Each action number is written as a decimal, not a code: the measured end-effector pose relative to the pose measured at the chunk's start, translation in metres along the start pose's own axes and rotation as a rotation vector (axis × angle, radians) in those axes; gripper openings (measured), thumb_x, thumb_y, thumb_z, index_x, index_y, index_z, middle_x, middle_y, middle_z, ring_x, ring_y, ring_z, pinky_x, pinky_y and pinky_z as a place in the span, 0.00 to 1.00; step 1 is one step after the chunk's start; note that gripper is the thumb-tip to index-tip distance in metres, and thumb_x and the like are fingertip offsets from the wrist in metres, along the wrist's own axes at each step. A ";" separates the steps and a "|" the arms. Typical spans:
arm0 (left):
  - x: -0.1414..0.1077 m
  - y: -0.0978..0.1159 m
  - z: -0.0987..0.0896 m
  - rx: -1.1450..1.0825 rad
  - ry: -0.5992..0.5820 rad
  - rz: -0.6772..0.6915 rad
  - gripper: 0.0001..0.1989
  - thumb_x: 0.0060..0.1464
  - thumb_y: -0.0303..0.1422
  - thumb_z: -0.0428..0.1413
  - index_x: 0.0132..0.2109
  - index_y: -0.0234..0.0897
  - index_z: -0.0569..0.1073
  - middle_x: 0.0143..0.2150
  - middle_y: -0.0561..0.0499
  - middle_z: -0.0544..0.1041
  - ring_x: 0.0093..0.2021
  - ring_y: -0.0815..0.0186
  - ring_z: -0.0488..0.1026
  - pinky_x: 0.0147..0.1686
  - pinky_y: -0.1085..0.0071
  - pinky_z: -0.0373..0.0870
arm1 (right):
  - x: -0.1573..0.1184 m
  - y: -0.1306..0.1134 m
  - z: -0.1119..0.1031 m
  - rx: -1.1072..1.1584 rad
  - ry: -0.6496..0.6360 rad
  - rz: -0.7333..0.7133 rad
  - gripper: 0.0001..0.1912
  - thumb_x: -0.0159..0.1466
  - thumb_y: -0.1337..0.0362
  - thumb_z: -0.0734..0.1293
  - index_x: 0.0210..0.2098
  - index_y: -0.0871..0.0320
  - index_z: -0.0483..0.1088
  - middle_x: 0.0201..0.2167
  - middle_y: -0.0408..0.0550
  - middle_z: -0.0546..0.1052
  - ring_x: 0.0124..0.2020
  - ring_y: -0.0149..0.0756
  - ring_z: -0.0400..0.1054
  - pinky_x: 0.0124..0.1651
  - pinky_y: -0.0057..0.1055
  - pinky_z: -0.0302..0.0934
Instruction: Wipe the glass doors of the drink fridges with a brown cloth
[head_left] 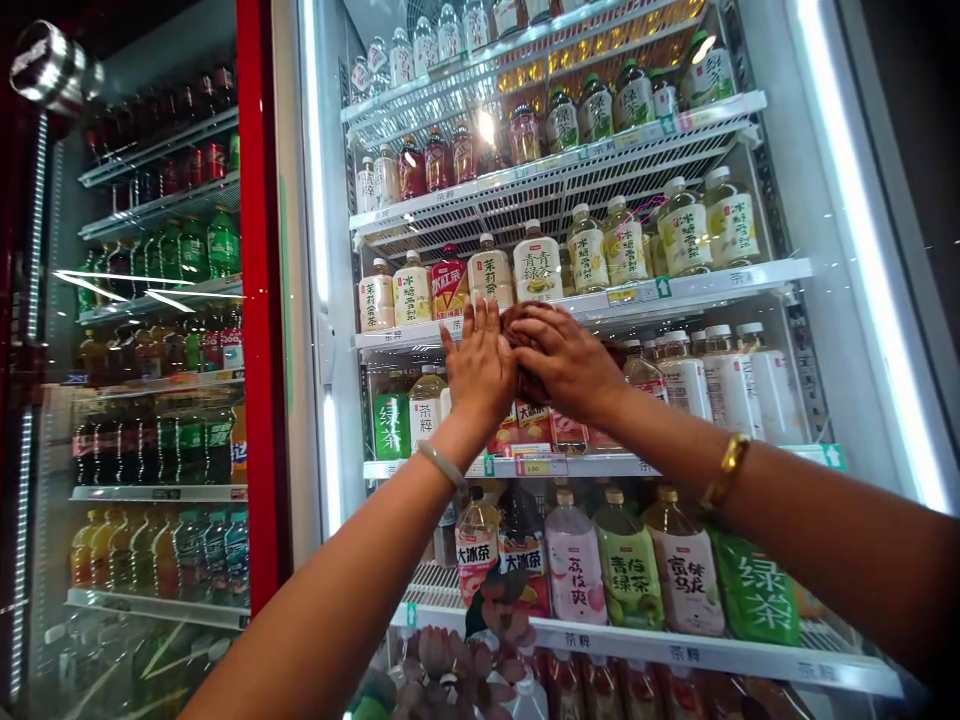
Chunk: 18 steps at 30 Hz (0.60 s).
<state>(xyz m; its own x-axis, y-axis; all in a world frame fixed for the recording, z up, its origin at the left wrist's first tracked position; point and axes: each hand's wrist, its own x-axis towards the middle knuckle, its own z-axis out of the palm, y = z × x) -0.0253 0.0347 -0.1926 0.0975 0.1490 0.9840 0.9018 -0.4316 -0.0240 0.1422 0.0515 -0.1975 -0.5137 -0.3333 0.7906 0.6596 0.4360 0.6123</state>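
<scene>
My left hand (482, 362) is raised in front of the drinks fridge, its fingers stretched upward and spread, level with the middle shelves. It seems to lie flat on the fridge's glass door, and a pale bangle (442, 468) circles its wrist. Right beside it, my right hand (564, 352) points leftward with bent fingers over a dark brown shape (534, 388). Whether that shape is a cloth or a reflection in the glass, I cannot tell. A gold bracelet (726, 470) sits on my right wrist. Behind the hands stand bottled teas, including a red-labelled bottle (450, 282).
Lit shelves hold several rows of bottles, such as a green-labelled tea bottle (756, 590) low on the right. A red frame post (262, 300) divides this fridge from another one on the left, stocked with green soda bottles (223, 243). Flower-like shapes (450, 660) appear at the bottom.
</scene>
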 end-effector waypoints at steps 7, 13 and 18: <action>0.010 0.049 0.030 -0.004 -0.048 0.197 0.33 0.68 0.34 0.44 0.77 0.35 0.53 0.80 0.47 0.51 0.81 0.61 0.41 0.79 0.54 0.27 | -0.016 0.061 -0.038 -0.083 0.130 0.315 0.18 0.65 0.60 0.69 0.54 0.49 0.75 0.64 0.53 0.67 0.68 0.62 0.58 0.68 0.67 0.61; -0.033 0.043 0.030 -0.007 -0.067 0.195 0.33 0.68 0.33 0.43 0.77 0.31 0.54 0.80 0.43 0.52 0.81 0.61 0.43 0.80 0.56 0.28 | -0.066 0.000 -0.037 -0.089 0.052 0.208 0.22 0.63 0.63 0.70 0.56 0.49 0.72 0.64 0.55 0.68 0.69 0.59 0.58 0.71 0.66 0.59; 0.018 0.041 0.028 -0.010 -0.003 0.045 0.32 0.67 0.32 0.43 0.76 0.32 0.55 0.80 0.44 0.51 0.81 0.58 0.42 0.79 0.52 0.29 | -0.018 0.042 -0.030 -0.095 0.024 0.101 0.16 0.64 0.61 0.70 0.52 0.51 0.74 0.61 0.54 0.71 0.67 0.56 0.61 0.77 0.64 0.50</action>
<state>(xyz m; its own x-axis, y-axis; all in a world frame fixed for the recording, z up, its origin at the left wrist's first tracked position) 0.0250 0.0447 -0.1813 0.1391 0.1316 0.9815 0.8923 -0.4465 -0.0666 0.1958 0.0511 -0.1855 -0.4293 -0.3115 0.8477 0.7568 0.3881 0.5259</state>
